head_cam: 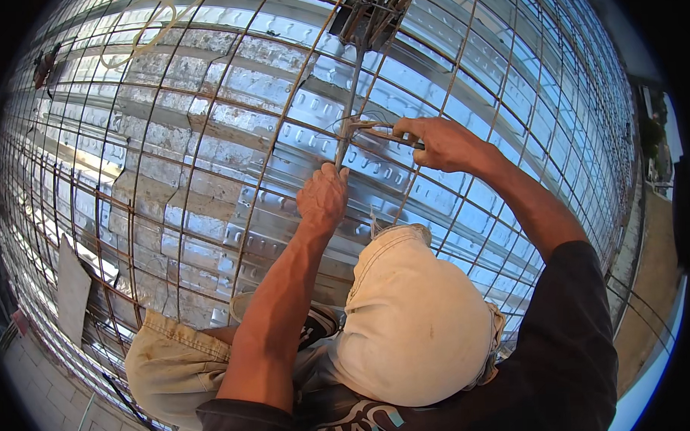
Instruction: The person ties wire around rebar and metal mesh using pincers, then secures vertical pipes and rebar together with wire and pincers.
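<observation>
My left hand [324, 197] is closed around the lower end of a steel rebar rod [352, 92] that slants up towards a bundle of bars. With my right hand [442, 143] I grip the handles of a pair of tying pincers [383, 127]. The jaws of the pincers meet the rod a little above my left hand, where thin tie wire [333, 127] loops around it. I cannot tell whether the jaws bite on the wire. Beneath both hands runs a rusty rebar mesh [289, 106] over ribbed galvanized metal decking [314, 139].
A bundle of upright bars [375, 12] rises from a dark opening at the top. A pale hose [139, 49] curls at upper left. A flat grey board [73, 290] leans at lower left, near a block wall [40, 377]. My bent knee [411, 316] is close below my hands.
</observation>
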Available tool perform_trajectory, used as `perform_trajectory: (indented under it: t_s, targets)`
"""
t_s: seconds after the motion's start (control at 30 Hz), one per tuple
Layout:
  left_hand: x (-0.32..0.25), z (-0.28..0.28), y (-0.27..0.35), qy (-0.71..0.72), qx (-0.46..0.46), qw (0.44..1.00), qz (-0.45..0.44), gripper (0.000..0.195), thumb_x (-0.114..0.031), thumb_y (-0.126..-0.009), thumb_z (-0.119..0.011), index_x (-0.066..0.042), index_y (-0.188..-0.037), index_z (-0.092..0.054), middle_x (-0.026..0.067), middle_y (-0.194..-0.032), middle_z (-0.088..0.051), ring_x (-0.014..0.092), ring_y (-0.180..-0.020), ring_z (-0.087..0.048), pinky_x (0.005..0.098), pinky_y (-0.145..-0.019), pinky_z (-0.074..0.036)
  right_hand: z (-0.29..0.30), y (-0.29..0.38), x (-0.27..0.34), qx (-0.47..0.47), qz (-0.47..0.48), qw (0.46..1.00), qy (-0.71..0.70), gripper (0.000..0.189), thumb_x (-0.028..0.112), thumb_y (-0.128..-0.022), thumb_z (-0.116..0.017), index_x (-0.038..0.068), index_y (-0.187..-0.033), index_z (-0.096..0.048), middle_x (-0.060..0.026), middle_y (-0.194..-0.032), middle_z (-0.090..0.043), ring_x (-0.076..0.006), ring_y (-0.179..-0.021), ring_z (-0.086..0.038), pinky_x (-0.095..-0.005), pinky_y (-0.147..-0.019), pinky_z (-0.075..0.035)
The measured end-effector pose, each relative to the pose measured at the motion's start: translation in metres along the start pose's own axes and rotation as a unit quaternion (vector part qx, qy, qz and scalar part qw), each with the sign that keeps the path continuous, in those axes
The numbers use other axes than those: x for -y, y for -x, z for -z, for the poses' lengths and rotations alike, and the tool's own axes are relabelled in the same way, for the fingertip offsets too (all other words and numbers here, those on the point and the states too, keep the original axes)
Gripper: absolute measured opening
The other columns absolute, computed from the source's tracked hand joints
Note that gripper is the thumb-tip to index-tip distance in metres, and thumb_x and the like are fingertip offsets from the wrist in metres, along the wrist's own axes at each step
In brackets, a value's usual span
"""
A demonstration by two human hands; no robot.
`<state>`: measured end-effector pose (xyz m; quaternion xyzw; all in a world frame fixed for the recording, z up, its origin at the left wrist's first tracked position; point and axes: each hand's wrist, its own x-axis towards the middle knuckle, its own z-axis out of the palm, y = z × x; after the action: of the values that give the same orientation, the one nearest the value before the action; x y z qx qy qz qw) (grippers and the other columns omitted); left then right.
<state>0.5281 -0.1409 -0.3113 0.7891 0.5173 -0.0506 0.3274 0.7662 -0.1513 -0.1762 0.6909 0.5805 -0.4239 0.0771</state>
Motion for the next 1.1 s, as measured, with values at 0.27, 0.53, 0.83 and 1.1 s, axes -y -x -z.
perform_trajectory:
  t_s: [0.27, 0.53, 0.83, 1.1]
  targets:
    - [0.012, 0.005, -0.015, 0.016, 0.104, 0.993, -0.045, 0.037, -0.040, -0.098, -0.051, -0.004, -0.098, -0.059, 0.0239, -0.090, -0.070, 0.043, -0.088, -0.067, 0.0540, -0.079, -0.051, -0.008, -0.012, 0.029, -0.061, 0.054, 0.932, 0.353, 0.038, 0.013, -0.092, -0.052, 0.025, -0.126, -0.067, -0.0184, -0.123, -0.059, -0.0402, -0.136, -0.040, -0.0707, -0.114, -0.010]
    - [0.018, 0.010, -0.020, 0.016, 0.137, 0.987, -0.083, 0.039, -0.041, -0.099, -0.048, -0.002, -0.101, -0.054, 0.0273, -0.086, -0.068, 0.048, -0.087, -0.065, 0.0547, -0.077, -0.051, -0.016, -0.006, 0.064, -0.018, -0.006, 0.876, 0.482, 0.033, 0.019, -0.094, -0.053, 0.015, -0.124, -0.067, -0.0158, -0.127, -0.058, -0.0388, -0.132, -0.043, -0.0694, -0.112, -0.015]
    - [0.019, 0.013, -0.022, 0.014, 0.147, 0.985, -0.087, 0.039, -0.040, -0.099, -0.049, -0.002, -0.103, -0.054, 0.0273, -0.087, -0.068, 0.047, -0.087, -0.065, 0.0546, -0.077, -0.051, 0.013, -0.014, 0.044, -0.006, 0.061, 0.915, 0.399, 0.029, 0.015, -0.096, -0.051, 0.018, -0.119, -0.068, -0.0110, -0.115, -0.054, -0.0314, -0.113, -0.057, -0.0464, -0.090, -0.051]
    - [0.019, 0.012, -0.020, 0.000, 0.155, 0.984, -0.082, 0.039, -0.040, -0.099, -0.050, -0.002, -0.103, -0.054, 0.0268, -0.085, -0.068, 0.047, -0.085, -0.065, 0.0550, -0.075, -0.051, 0.008, -0.044, -0.034, 0.007, 0.012, 0.950, 0.311, 0.020, 0.021, -0.094, -0.057, 0.017, -0.112, -0.065, -0.0146, -0.112, -0.056, -0.0339, -0.093, -0.069, -0.0480, -0.073, -0.058]
